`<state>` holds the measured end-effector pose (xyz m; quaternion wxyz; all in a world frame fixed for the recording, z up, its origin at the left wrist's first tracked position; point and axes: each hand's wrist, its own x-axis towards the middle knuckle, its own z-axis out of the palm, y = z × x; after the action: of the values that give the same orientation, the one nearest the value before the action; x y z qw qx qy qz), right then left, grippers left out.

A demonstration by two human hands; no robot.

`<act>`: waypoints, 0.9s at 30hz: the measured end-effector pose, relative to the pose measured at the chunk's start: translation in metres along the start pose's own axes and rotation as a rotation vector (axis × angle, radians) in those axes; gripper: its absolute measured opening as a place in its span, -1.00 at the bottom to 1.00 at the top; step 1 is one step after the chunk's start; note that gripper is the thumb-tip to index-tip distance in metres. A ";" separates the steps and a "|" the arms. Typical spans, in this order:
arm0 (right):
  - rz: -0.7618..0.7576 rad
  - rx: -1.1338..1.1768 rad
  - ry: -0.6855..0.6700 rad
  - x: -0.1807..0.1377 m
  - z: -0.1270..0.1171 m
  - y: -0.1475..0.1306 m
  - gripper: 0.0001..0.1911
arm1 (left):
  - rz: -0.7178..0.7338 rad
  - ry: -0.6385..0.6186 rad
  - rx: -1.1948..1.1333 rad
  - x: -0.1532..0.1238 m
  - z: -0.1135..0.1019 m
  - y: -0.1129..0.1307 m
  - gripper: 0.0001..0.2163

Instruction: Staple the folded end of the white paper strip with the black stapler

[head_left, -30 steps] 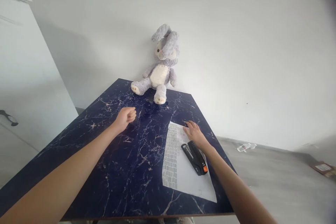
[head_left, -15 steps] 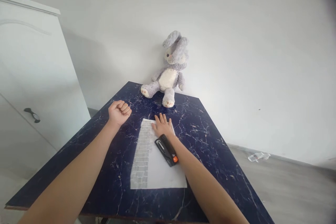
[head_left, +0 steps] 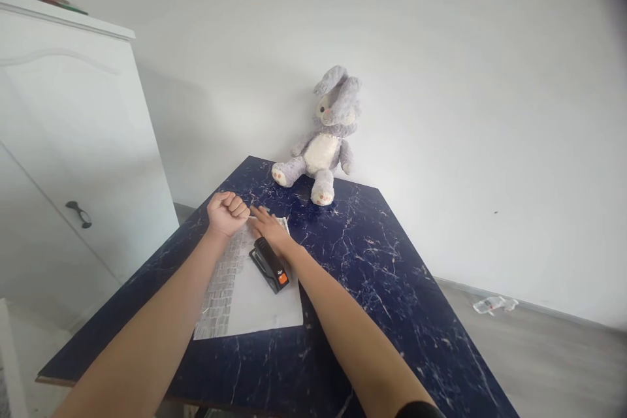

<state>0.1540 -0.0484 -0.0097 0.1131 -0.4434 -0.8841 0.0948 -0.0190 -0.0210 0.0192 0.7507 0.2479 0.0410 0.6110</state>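
A white paper sheet (head_left: 257,300) with a brick-patterned left strip lies on the dark blue marbled table (head_left: 372,261). A black stapler (head_left: 269,264) with an orange end rests on the sheet. My right hand (head_left: 267,227) lies flat with fingers stretched out on the sheet's far edge, just beyond the stapler. My left hand (head_left: 226,213) is curled into a fist and hovers at the sheet's far left corner, beside the right fingertips. Whether the fist holds anything is hidden.
A grey and white plush rabbit (head_left: 325,137) sits at the table's far edge against the white wall. A white cabinet (head_left: 63,144) with a dark handle stands to the left. A clear plastic wrapper (head_left: 494,304) lies on the grey floor at right.
My right hand has slid the sheet and the stapler leftward across the table, from the right edge toward my left fist. The fist stays closed, and the two hands are now close together.
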 end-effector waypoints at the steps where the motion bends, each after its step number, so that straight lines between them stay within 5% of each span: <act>1: -0.070 0.014 -0.044 -0.009 -0.001 0.004 -0.46 | -0.011 -0.001 -0.003 0.000 0.000 -0.001 -0.59; 5: -0.136 0.029 -0.059 -0.045 -0.006 0.023 -0.44 | -0.094 -0.015 0.020 -0.001 0.003 -0.006 -0.59; 13: -0.001 0.028 -0.042 -0.145 -0.028 0.106 -0.45 | -0.266 -0.163 0.178 -0.001 0.004 -0.022 -0.56; 17: 0.120 0.001 -0.028 -0.175 -0.038 0.128 -0.44 | -0.354 -0.237 0.363 -0.003 0.016 -0.050 -0.55; 20: 0.151 0.013 -0.046 -0.171 -0.040 0.121 -0.44 | -0.289 -0.217 0.587 -0.009 0.031 -0.083 -0.55; 23: 0.138 0.104 0.012 -0.166 -0.043 0.111 -0.45 | -0.120 -0.182 1.051 -0.018 0.041 -0.110 -0.54; 27: 0.190 0.330 0.339 -0.177 -0.056 0.105 -0.51 | 0.157 -0.477 1.679 -0.026 0.042 -0.119 -0.69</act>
<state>0.3528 -0.1248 -0.0048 0.3211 -0.5098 -0.7793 0.1721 0.0965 -0.0750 -0.0005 0.2642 0.8420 0.3019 0.3608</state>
